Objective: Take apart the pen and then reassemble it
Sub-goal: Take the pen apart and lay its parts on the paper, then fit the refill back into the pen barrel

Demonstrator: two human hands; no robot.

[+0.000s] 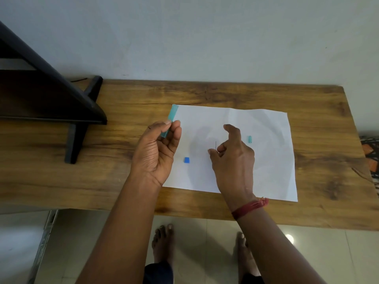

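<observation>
My left hand [156, 149] holds the teal pen barrel [171, 115] between thumb and fingertips, and the barrel points up and away over the left edge of the white paper [266, 160]. My right hand [232, 156] pinches a thin dark refill [215, 144] that stands nearly upright above the middle of the paper. A small blue pen piece [186, 160] lies on the paper between my hands. A small teal piece [249, 139] lies on the paper to the right of my right hand.
The paper lies on a wooden table [123, 160] set against a pale wall. A dark wooden stand [61, 103] occupies the table's left rear. Patterned fabric [372, 158] shows at the right edge. My bare feet [164, 242] stand on the tiled floor below.
</observation>
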